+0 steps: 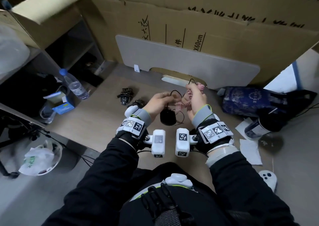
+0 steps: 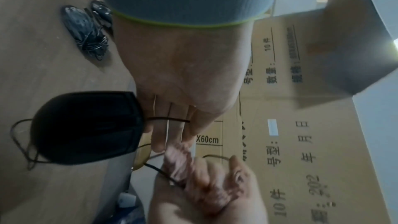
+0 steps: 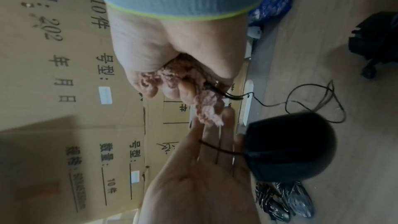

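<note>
A black computer mouse (image 1: 168,118) (image 2: 86,127) (image 3: 288,146) hangs just below my left hand (image 1: 160,101), over the wooden desk (image 1: 96,122). Its thin black cable (image 3: 301,88) crosses the straight fingers (image 2: 172,125) of that hand and runs on to my right hand (image 1: 196,96). The right hand's curled fingers (image 3: 172,89) grip a pink fuzzy strip (image 1: 200,87) (image 3: 206,108) (image 2: 181,156) together with the cable. Both hands are raised, close together. The left thumb is hidden.
Two more mice (image 1: 125,96) (image 1: 138,103), bound in their cables, lie left of my hands. A water bottle (image 1: 74,86) leans at the left; a blue bag (image 1: 246,99), a dark cup (image 1: 259,125) and paper sheets at the right. A grey board (image 1: 172,56) and cardboard close the back.
</note>
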`<state>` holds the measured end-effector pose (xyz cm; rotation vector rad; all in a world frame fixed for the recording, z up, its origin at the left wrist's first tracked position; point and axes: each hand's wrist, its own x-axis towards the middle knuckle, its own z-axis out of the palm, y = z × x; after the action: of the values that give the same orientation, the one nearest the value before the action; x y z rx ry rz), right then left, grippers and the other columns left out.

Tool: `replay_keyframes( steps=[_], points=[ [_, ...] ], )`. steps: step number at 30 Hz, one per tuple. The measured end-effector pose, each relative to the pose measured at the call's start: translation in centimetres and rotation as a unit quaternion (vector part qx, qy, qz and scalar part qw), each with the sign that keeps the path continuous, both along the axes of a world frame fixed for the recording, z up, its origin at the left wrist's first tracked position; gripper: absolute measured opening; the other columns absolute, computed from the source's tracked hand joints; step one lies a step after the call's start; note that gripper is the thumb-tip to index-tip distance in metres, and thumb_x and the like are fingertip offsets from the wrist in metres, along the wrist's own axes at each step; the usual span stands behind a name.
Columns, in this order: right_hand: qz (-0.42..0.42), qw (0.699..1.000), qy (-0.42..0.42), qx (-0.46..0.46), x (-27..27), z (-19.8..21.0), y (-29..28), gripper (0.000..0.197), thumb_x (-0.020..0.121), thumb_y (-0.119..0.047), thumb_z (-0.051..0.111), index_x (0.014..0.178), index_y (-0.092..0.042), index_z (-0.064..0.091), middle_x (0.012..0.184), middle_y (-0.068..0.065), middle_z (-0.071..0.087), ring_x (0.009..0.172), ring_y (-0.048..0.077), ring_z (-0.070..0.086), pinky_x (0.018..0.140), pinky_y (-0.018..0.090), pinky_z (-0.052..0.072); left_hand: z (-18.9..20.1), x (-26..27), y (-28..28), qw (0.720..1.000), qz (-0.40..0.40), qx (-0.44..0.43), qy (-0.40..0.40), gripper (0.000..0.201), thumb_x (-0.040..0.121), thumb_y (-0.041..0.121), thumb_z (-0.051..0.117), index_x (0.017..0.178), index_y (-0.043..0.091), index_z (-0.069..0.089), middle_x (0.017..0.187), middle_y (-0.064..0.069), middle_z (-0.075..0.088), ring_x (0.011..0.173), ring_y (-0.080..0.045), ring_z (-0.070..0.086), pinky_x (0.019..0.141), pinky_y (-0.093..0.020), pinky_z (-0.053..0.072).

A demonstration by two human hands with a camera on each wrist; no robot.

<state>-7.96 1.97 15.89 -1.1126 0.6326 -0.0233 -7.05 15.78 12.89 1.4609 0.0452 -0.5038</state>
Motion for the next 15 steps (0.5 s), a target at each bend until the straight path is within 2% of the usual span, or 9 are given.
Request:
replay_keyframes(
  steps=[3, 5, 7, 10, 13, 15],
  points=[
    [0.022, 0.998, 0.022, -0.056, 0.1, 0.8, 0.7, 0.025, 0.075, -0.026, 0.070, 0.072, -0.012, 0.050, 0.044, -0.002, 0.044, 0.038, 0.018, 0.040, 0.045, 0.024, 0.039, 0.0, -0.5, -1.0, 0.998, -0.043, 0.051, -0.007, 0.017, 0.103, 0.003, 0.047, 0.092, 0.012, 0.057, 0.078, -0.004, 0.065, 0.061, -0.004, 0.066, 0.061, -0.022, 0.042],
    [0.039, 0.998, 0.020, -0.051, 0.2, 1.1, 1.0, 0.026, 0.077, -0.025, 0.068, 0.070, -0.011, 0.048, 0.045, 0.002, 0.042, 0.040, 0.019, 0.039, 0.046, 0.025, 0.035, 0.0, -1.0, -1.6, 0.996, -0.069, 0.055, 0.006, 0.019, 0.101, -0.003, 0.046, 0.089, 0.008, 0.055, 0.067, -0.004, 0.061, 0.048, -0.002, 0.060, 0.050, -0.014, 0.040],
    [0.054, 0.998, 0.001, -0.044, 0.2, 1.0, 1.2, 0.033, 0.081, -0.022, 0.064, 0.057, -0.013, 0.042, 0.047, 0.006, 0.038, 0.040, 0.019, 0.034, 0.044, 0.023, 0.027, -0.1, -1.0, -1.9, 0.996, -0.069, 0.062, -0.001, 0.017, 0.097, -0.003, 0.050, 0.086, 0.010, 0.057, 0.061, 0.000, 0.065, 0.049, -0.004, 0.059, 0.047, -0.012, 0.042],
    [0.063, 0.997, -0.010, -0.045, 0.2, 0.9, 1.2, 0.035, 0.084, -0.021, 0.060, 0.055, -0.013, 0.042, 0.050, 0.011, 0.039, 0.039, 0.020, 0.032, 0.044, 0.027, 0.025, -0.2, -0.8, -1.6, 0.996, -0.051, 0.063, -0.033, 0.016, 0.102, 0.005, 0.049, 0.089, 0.015, 0.055, 0.075, -0.001, 0.060, 0.057, -0.005, 0.058, 0.047, -0.013, 0.034],
    [0.066, 0.997, 0.006, -0.029, 0.2, 0.8, 0.9, 0.036, 0.084, -0.026, 0.059, 0.054, -0.016, 0.042, 0.046, 0.004, 0.041, 0.041, 0.020, 0.034, 0.046, 0.026, 0.027, 0.0, -0.9, -1.2, 0.996, -0.067, 0.051, -0.028, 0.013, 0.106, 0.014, 0.046, 0.096, 0.012, 0.053, 0.077, -0.003, 0.061, 0.052, -0.007, 0.057, 0.045, -0.016, 0.029],
    [0.076, 0.997, 0.019, -0.028, 0.1, 0.7, 0.9, 0.037, 0.086, -0.030, 0.058, 0.056, -0.018, 0.041, 0.047, 0.001, 0.041, 0.039, 0.018, 0.033, 0.042, 0.019, 0.027, -0.2, -1.0, -1.3, 0.995, -0.086, 0.042, -0.023, 0.014, 0.100, 0.014, 0.052, 0.086, 0.012, 0.051, 0.070, -0.003, 0.061, 0.047, -0.012, 0.048, 0.043, -0.019, 0.025]
  ],
)
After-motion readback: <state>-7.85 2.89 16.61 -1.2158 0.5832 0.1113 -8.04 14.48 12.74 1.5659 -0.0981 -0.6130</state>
